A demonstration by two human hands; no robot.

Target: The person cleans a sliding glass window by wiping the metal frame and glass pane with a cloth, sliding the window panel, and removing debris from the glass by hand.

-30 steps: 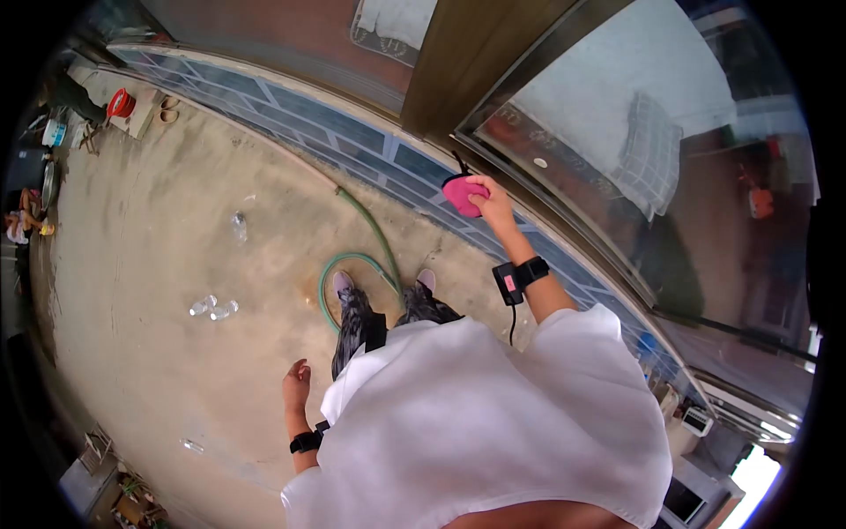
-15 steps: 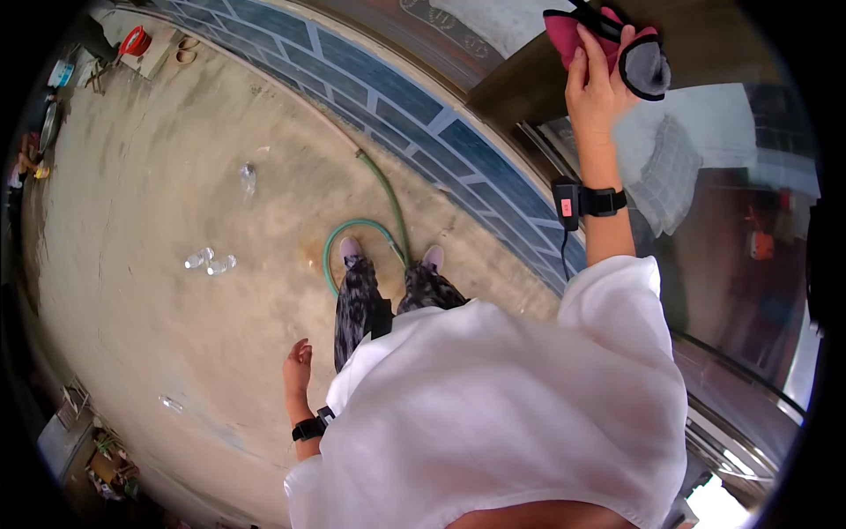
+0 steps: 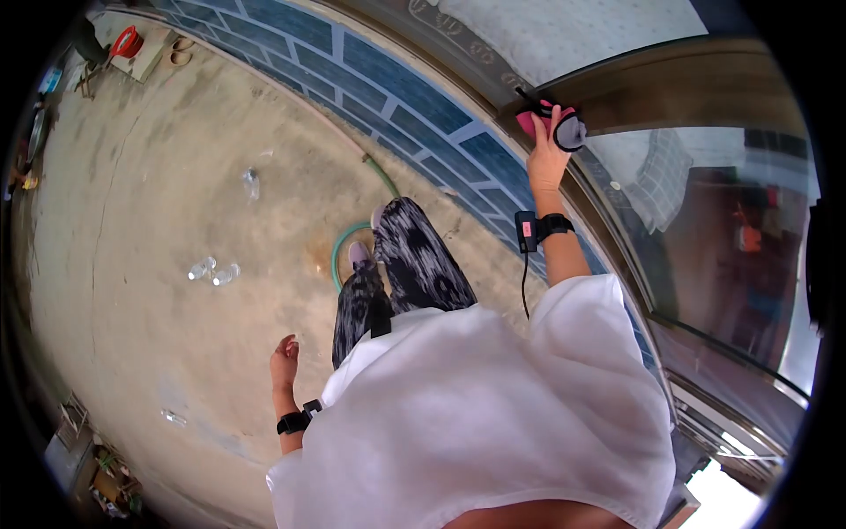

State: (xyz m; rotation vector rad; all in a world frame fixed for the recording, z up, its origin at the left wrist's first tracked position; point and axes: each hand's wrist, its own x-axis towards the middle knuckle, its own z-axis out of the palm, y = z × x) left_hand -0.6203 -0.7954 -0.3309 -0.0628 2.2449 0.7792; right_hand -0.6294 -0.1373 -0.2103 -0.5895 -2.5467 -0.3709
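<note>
My right hand [image 3: 548, 157] is closed on a pink and grey cloth [image 3: 570, 132] with black edging. The cloth is at the lower part of the brown window frame [image 3: 670, 88], beside the glass. My left hand [image 3: 284, 360] hangs low over the concrete floor, fingers curled; whether anything is in it does not show. Black straps with small boxes are on both wrists, and a cable hangs from the right one.
A green hose [image 3: 338, 256] loops around my feet. Clear plastic bottles [image 3: 226, 274] lie on the floor [image 3: 150, 335]. A blue brick wall [image 3: 379, 79] runs along the right. A red bucket [image 3: 128, 41] stands far left, near a person's dark-clothed leg [image 3: 88, 40].
My right hand rose with the cloth onto the window frame, then came slightly down and left. My legs have shifted into a step. My left hand stays low.
</note>
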